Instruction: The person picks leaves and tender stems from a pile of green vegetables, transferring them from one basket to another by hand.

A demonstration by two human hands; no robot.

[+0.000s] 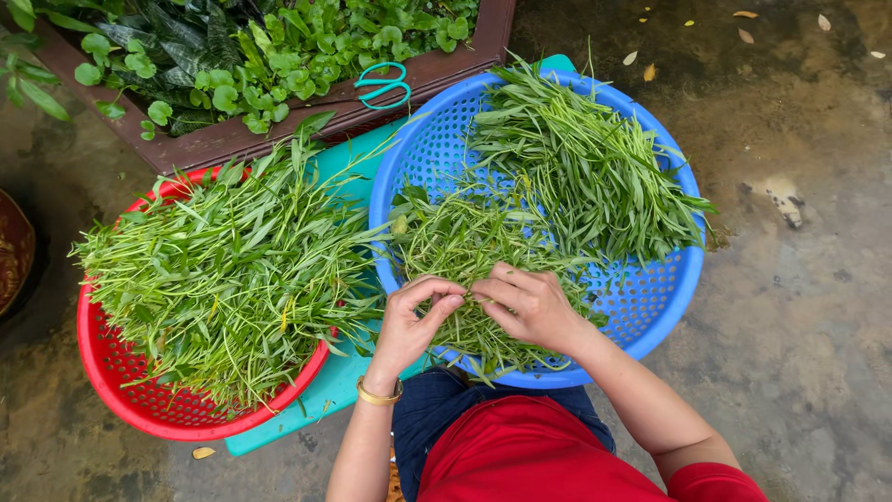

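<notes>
**Wet concrete, two baskets, a whole lot of greens**

Concrete floor (799, 307) takes up most of the view, damp and blotchy with a few fallen leaves scattered on it. Up top there's a wooden planter box (279, 125) full of leafy plants, with a pair of teal scissors (383, 84) lying on its edge.

Next down in size: a blue perforated basket (650, 297) on the right, holding two heaps of long-stemmed greens (576, 167), and a red perforated basket (139, 390) on the left piled with an untidy mound of greens (232, 270). Both baskets rest partly on a teal board (344, 381).

Both hands are over the near edge of the blue basket. The left hand (409, 325), gold bangle (376, 397) on its wrist, and the right hand (530, 307) are each pinching a thin stem (469, 307) from the nearer heap, fingertips almost touching one another.

My take on handling: these stems look light and bendy, with soft leaves that bruise or tear easily and hollow-looking stalks that probably snap cleanly. Best held on the stalk itself with a light fingertip pinch, not by the leaves. They may be a bit slick if damp, though I can't tell from here.
</notes>
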